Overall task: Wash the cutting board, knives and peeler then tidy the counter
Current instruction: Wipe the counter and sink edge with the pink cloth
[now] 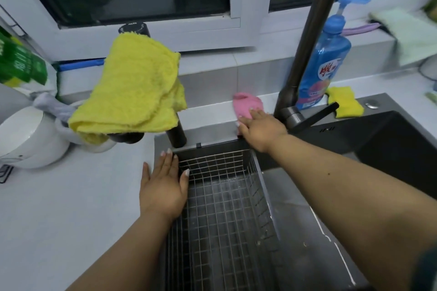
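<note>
My right hand (261,129) presses a pink cloth (247,104) flat against the back rim of the dark sink (390,149), just left of the faucet base. Its fingers lie straight over the cloth. My left hand (163,186) rests flat, fingers spread, on the sink's left rim beside the wire basket (227,208) that sits inside the sink. The basket holds nothing that I can see. No cutting board, knife or peeler is in view.
A dark faucet (307,54) rises behind the sink, with a blue soap bottle (324,61) and yellow sponge (345,101) beside it. A yellow towel (134,90) hangs over a dark tap at the left. A white appliance (26,139) stands on the grey counter (71,208).
</note>
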Action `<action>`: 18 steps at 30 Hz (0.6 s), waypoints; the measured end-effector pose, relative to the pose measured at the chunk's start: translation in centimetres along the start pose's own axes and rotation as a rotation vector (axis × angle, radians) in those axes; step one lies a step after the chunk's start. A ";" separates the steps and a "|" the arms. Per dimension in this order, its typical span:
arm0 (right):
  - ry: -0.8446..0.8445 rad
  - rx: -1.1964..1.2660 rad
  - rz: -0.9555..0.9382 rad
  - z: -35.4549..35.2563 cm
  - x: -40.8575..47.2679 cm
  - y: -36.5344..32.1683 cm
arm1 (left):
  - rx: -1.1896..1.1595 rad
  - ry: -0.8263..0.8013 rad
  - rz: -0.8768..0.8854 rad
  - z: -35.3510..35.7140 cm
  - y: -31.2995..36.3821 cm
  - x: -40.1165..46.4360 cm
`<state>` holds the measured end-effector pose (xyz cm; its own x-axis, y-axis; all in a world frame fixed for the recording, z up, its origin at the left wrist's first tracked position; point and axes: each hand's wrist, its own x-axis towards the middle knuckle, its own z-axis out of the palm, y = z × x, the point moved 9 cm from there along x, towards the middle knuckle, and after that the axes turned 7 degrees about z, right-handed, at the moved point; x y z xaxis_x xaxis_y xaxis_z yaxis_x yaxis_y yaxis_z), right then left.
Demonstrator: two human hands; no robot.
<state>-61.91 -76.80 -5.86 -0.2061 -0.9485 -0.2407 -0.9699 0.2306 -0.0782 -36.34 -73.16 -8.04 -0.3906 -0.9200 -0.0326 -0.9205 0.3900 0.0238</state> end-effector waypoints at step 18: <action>0.038 0.557 0.210 -0.1 -5.2 2.4 | -0.034 -0.022 0.008 -0.5 0.2 -0.1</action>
<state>-63.14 -71.35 -4.73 -0.4003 -0.8750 -0.2722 -0.6958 0.4836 -0.5310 -36.48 -73.03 -7.54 -0.3982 -0.9157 -0.0547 -0.9167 0.3952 0.0582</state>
